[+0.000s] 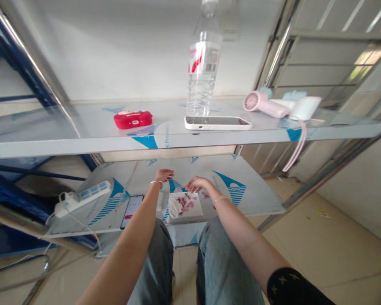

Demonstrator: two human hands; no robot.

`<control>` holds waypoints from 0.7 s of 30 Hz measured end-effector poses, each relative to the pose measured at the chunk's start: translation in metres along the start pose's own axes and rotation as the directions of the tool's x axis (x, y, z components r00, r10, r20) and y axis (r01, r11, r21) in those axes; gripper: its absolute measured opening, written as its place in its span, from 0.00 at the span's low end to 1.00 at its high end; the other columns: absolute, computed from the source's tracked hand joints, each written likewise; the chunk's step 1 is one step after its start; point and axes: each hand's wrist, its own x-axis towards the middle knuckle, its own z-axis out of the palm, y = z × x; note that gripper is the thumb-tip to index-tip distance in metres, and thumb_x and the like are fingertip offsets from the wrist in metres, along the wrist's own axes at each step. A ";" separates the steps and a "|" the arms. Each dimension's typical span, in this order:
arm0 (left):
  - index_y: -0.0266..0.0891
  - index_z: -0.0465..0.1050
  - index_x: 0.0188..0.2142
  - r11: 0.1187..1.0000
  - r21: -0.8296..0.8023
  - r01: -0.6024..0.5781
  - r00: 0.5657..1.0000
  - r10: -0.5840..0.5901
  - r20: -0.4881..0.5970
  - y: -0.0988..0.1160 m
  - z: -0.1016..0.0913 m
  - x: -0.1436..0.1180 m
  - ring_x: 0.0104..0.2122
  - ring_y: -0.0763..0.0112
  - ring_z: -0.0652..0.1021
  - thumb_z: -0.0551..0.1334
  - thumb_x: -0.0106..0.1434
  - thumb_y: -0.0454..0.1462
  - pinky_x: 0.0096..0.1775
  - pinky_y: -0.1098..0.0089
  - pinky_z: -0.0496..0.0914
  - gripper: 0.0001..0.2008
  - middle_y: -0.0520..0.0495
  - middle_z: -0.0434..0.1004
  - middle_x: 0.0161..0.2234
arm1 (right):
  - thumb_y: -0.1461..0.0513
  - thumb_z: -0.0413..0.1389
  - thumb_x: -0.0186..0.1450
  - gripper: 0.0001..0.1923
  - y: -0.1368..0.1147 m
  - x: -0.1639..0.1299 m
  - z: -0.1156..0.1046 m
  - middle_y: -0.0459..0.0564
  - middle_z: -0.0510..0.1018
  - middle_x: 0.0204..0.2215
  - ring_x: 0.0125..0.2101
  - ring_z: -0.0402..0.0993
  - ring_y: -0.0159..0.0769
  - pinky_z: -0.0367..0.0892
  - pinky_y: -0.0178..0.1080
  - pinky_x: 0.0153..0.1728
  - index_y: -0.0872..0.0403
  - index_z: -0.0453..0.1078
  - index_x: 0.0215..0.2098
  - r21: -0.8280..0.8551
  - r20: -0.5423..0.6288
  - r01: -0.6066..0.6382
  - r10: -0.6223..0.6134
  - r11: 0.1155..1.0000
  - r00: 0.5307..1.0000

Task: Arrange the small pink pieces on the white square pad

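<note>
Pink beads lie on a white sheet toward the front edge of the lower shelf, just beyond the person's knees. Left of the sheet is a dark phone, screen lit. Over the shelf, the right hand hangs by the sheet's far edge with its fingers loosely bent; the left hand is a little farther out, its fingers drawn close together. The hands are apart; whether either pinches something cannot be told. A white power strip lies toward the left end. On the upper shelf lie a white-edged phone and, left of it, a red case; behind the phone stands a clear bottle.
</note>
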 end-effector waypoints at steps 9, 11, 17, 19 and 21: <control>0.40 0.75 0.35 0.991 0.130 -0.020 0.973 -0.010 0.230 -0.005 0.003 0.003 0.35 0.70 0.79 0.62 0.54 0.37 0.30 0.76 0.65 0.08 0.48 0.80 0.39 | 0.62 0.60 0.58 0.11 -0.006 -0.006 0.003 0.49 0.78 0.41 0.38 0.76 0.35 0.68 0.29 0.30 0.53 0.73 0.40 0.032 -0.144 0.153 -0.147 0.988 0.979; 0.38 0.75 0.36 0.992 0.122 -0.023 0.967 -0.009 0.253 -0.005 0.004 0.004 0.33 0.70 0.78 0.63 0.53 0.37 0.31 0.75 0.66 0.10 0.47 0.80 0.38 | 0.62 0.57 0.60 0.09 -0.005 -0.003 0.003 0.49 0.79 0.39 0.35 0.76 0.32 0.67 0.28 0.30 0.54 0.74 0.39 0.030 -0.160 0.187 -0.180 0.982 0.971; 0.35 0.75 0.37 0.999 0.037 0.023 0.969 -0.031 0.245 -0.005 0.002 0.002 0.30 0.72 0.78 0.63 0.55 0.39 0.32 0.74 0.67 0.11 0.44 0.80 0.39 | 0.58 0.58 0.61 0.15 0.001 0.006 0.001 0.52 0.79 0.36 0.33 0.75 0.31 0.68 0.29 0.35 0.57 0.72 0.43 0.104 -0.230 0.172 -0.144 0.980 0.962; 0.36 0.74 0.38 0.999 0.022 0.024 0.970 -0.029 0.242 -0.005 0.001 0.000 0.31 0.72 0.78 0.62 0.57 0.40 0.32 0.75 0.67 0.12 0.44 0.80 0.40 | 0.57 0.58 0.61 0.17 0.005 0.003 0.000 0.54 0.79 0.38 0.35 0.76 0.33 0.68 0.30 0.36 0.57 0.72 0.45 0.117 -0.248 0.193 -0.160 0.974 0.955; 0.37 0.75 0.37 0.999 0.015 0.032 0.963 -0.035 0.266 -0.006 0.001 -0.001 0.32 0.72 0.78 0.64 0.56 0.42 0.32 0.76 0.67 0.12 0.45 0.80 0.39 | 0.56 0.58 0.61 0.19 0.010 -0.002 0.001 0.54 0.78 0.40 0.39 0.75 0.34 0.68 0.30 0.38 0.57 0.71 0.47 0.126 -0.275 0.246 -0.204 0.961 0.940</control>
